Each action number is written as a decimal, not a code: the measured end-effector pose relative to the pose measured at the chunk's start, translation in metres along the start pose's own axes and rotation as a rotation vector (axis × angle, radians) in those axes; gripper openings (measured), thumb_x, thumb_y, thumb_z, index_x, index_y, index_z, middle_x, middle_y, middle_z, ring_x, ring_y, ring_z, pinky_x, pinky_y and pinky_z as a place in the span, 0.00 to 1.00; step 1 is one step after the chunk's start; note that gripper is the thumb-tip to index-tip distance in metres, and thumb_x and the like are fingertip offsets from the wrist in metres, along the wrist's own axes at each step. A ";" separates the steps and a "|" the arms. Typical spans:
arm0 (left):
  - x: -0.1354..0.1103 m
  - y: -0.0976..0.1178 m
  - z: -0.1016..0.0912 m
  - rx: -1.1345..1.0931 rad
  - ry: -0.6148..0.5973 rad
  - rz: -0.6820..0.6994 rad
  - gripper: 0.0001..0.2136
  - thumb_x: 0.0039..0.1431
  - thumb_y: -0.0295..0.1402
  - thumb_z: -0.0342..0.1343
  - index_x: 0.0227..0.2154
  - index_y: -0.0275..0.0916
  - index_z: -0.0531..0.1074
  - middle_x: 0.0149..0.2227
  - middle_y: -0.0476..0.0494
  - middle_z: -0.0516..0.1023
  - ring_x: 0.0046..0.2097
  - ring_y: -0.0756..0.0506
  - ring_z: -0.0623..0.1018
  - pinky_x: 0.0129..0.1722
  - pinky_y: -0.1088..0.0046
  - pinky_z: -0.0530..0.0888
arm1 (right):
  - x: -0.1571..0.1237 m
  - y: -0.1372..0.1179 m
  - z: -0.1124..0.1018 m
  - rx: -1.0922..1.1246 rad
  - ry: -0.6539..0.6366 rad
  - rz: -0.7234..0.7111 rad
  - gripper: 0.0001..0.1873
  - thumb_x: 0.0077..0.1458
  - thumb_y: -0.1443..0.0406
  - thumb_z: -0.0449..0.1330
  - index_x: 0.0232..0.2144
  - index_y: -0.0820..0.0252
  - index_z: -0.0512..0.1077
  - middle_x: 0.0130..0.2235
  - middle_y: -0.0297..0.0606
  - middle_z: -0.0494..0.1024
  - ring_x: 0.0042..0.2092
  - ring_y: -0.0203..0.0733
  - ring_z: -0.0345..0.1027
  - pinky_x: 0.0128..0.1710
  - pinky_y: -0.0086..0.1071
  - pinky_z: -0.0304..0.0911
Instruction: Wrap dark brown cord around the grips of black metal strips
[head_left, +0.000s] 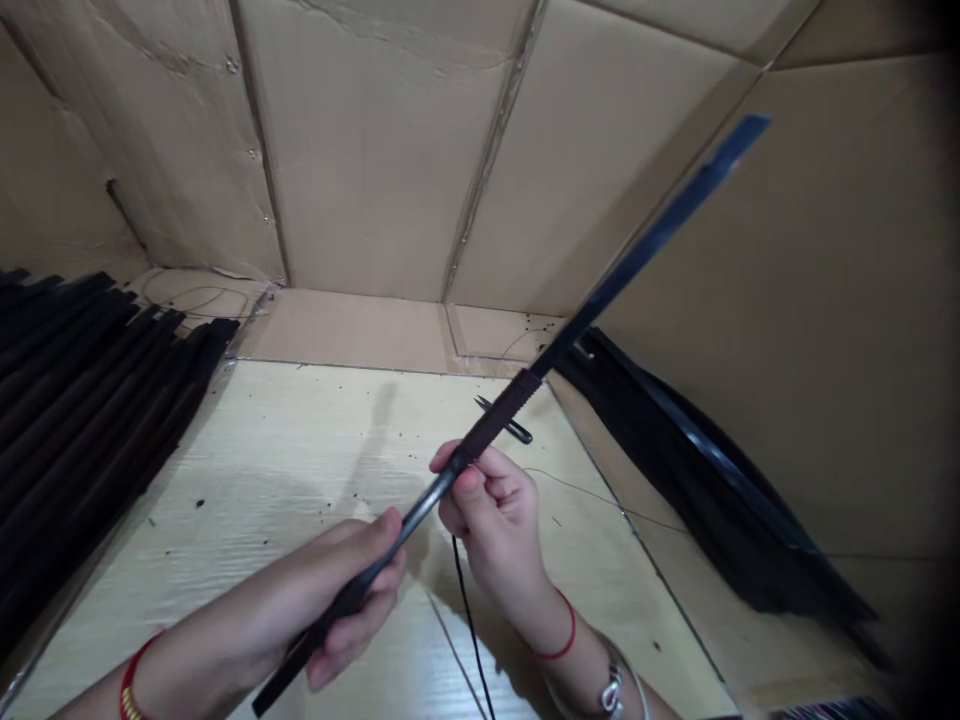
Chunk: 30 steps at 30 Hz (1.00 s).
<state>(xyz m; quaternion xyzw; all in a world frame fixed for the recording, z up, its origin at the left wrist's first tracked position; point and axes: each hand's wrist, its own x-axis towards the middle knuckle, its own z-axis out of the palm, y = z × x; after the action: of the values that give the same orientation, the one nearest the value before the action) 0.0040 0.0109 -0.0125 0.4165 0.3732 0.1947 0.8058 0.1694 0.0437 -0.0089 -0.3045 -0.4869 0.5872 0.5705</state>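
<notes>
You hold a long black rod [480,435] up over the table, on a slant. Its low end points down and to your left. Its thin, flat tip points up and to your right, at the cardboard wall [825,300].

Your left hand [352,590] wraps tight around the low part of the rod. Your right hand [491,510] pinches the rod higher up, between thumb and fingers, just below the bumpy grip.

Under the rod, a small black piece [506,420] lies on the pale table [225,500]. A black cord [469,620] hangs down below your right hand. A big pile of black rods [90,400] lies on your left. More black rods [712,470] lie by the wall on your right.
</notes>
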 end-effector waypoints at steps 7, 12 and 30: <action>-0.010 0.008 -0.005 0.447 0.222 0.113 0.25 0.61 0.58 0.40 0.27 0.39 0.63 0.18 0.52 0.60 0.20 0.51 0.60 0.22 0.76 0.58 | -0.001 -0.002 -0.004 -0.061 -0.101 0.007 0.18 0.58 0.52 0.61 0.28 0.62 0.68 0.18 0.24 0.53 0.18 0.26 0.42 0.16 0.24 0.38; -0.005 0.008 -0.007 0.444 0.380 0.191 0.23 0.60 0.56 0.46 0.28 0.39 0.64 0.20 0.51 0.64 0.22 0.51 0.63 0.23 0.77 0.59 | -0.002 0.001 -0.003 -0.152 0.084 -0.059 0.25 0.61 0.54 0.58 0.20 0.60 0.55 0.18 0.24 0.49 0.19 0.26 0.40 0.17 0.24 0.37; 0.003 0.002 -0.006 0.369 0.470 0.319 0.23 0.57 0.57 0.51 0.30 0.38 0.65 0.20 0.52 0.64 0.22 0.53 0.63 0.22 0.79 0.58 | -0.005 0.005 -0.002 -0.158 0.046 -0.059 0.17 0.62 0.55 0.57 0.32 0.64 0.75 0.18 0.25 0.51 0.20 0.27 0.42 0.18 0.24 0.39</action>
<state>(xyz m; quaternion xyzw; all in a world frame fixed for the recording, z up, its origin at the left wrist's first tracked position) 0.0017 0.0166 -0.0146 0.5523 0.5077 0.3382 0.5681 0.1701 0.0402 -0.0151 -0.3476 -0.5273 0.5227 0.5726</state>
